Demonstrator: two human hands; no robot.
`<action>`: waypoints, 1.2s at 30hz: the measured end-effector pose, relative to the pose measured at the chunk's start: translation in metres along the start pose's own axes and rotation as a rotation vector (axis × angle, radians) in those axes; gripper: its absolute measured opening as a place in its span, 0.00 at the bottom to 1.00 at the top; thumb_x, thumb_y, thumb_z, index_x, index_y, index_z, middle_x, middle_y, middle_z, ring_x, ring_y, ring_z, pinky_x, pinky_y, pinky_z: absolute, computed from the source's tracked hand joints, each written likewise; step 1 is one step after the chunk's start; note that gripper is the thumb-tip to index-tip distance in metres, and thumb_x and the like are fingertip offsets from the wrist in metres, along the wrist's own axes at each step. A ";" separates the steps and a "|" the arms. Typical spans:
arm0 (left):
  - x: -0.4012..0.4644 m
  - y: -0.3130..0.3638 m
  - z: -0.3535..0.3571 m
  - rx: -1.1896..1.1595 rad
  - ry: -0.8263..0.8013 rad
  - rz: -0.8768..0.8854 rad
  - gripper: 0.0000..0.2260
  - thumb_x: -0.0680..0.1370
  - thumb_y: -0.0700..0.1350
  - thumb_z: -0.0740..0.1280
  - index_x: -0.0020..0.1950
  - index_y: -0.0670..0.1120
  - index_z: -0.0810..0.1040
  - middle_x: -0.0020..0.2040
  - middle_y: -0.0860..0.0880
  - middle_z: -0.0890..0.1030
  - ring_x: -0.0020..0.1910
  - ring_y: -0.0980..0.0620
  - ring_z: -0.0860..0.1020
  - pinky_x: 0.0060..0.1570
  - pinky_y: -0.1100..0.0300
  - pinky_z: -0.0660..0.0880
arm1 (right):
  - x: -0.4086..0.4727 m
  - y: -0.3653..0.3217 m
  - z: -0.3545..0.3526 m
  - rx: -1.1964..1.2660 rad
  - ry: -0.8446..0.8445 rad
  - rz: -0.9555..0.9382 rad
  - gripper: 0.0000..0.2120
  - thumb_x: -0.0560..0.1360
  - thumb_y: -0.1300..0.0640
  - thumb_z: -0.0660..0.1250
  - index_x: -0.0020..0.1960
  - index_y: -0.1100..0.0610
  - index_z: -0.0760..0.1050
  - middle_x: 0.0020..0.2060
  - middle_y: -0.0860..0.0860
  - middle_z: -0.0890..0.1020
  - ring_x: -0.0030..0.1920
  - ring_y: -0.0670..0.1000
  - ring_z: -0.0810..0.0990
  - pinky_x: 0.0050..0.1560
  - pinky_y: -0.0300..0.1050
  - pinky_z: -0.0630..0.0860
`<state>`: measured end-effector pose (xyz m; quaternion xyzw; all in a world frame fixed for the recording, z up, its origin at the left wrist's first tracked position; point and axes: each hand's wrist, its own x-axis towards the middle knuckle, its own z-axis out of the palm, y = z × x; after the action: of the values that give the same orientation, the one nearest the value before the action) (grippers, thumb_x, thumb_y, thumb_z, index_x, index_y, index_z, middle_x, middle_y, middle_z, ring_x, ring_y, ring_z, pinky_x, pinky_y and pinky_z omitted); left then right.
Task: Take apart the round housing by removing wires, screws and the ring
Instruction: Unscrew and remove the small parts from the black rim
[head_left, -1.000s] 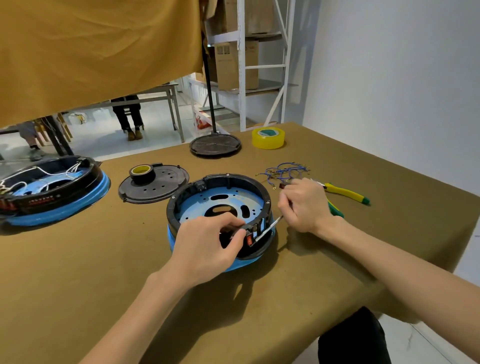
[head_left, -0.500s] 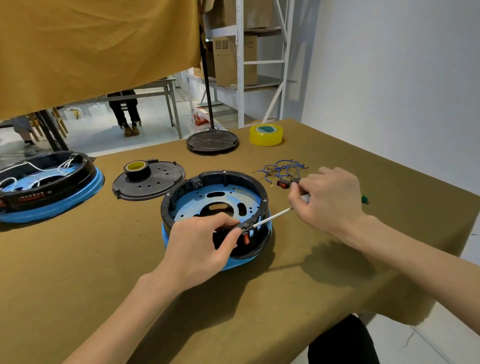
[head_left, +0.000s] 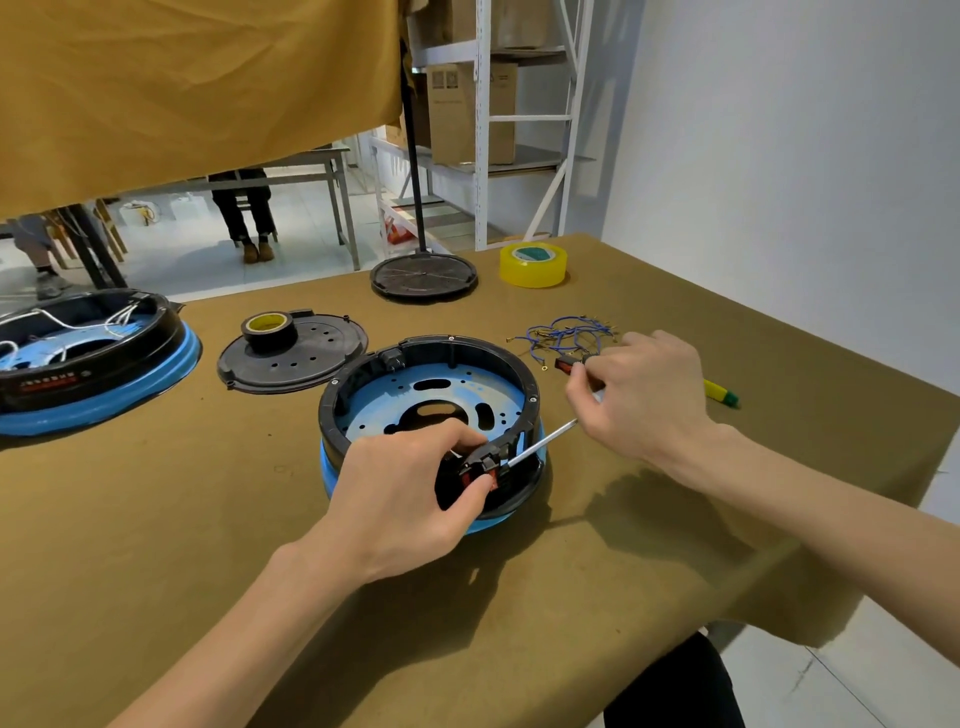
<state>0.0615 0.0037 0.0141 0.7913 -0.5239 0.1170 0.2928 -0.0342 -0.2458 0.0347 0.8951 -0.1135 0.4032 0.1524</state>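
Left hand (head_left: 400, 499): grip closed on the near rim of the round housing (head_left: 431, 415), thumb and fingers pinched about a small black-and-red part (head_left: 480, 470) seated in the black ring (head_left: 530, 384). Right hand (head_left: 644, 395): grip curled round a screwdriver (head_left: 543, 441); the handle is hidden in the palm, the bare shaft is slanted down to the left, and its tip is set at that same part, just beside the left thumb.

Housing is stood on the tabletop (head_left: 156, 519) directly ahead, blue base down, ring on top, perforated blue plate visible inside. No wires are seen in it. Step in hand is judged to be prying or unscrewing at the rim fitting, with wire removal apparently done and the ring still on.

Next move: the rim is to be kept steady by the left hand while the tip is levered or turned; a slip toward the thumb is to be guarded against. Whether a screw sits under the tip cannot be told.

Beyond: loose blue wires (head_left: 569, 332) behind the right hand, a black perforated cover (head_left: 306, 358) carrying a tape roll (head_left: 267, 330), a second housing (head_left: 88, 358) at far left, yellow tape (head_left: 532, 265) farthest.
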 end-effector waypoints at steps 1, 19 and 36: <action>0.000 0.001 0.000 0.024 -0.011 0.005 0.17 0.76 0.62 0.63 0.60 0.56 0.80 0.47 0.62 0.84 0.41 0.65 0.79 0.37 0.75 0.72 | 0.001 -0.002 0.007 0.039 0.006 0.009 0.23 0.78 0.53 0.60 0.24 0.55 0.68 0.20 0.49 0.70 0.26 0.52 0.65 0.32 0.44 0.59; 0.008 -0.001 0.005 0.177 -0.031 0.056 0.21 0.76 0.64 0.63 0.65 0.55 0.77 0.52 0.60 0.84 0.46 0.58 0.82 0.37 0.70 0.73 | 0.014 -0.003 0.071 0.366 0.006 -0.052 0.23 0.78 0.57 0.53 0.25 0.58 0.68 0.21 0.53 0.70 0.24 0.54 0.65 0.31 0.45 0.61; 0.010 0.003 0.007 0.164 0.003 0.053 0.21 0.76 0.61 0.63 0.65 0.54 0.80 0.50 0.59 0.86 0.46 0.57 0.84 0.37 0.62 0.80 | 0.006 0.002 0.056 0.289 -0.063 0.020 0.24 0.79 0.52 0.54 0.24 0.52 0.62 0.19 0.48 0.65 0.22 0.50 0.63 0.33 0.42 0.57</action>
<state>0.0625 -0.0085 0.0142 0.7983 -0.5328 0.1684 0.2248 0.0072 -0.2688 0.0050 0.9188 -0.0680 0.3885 0.0143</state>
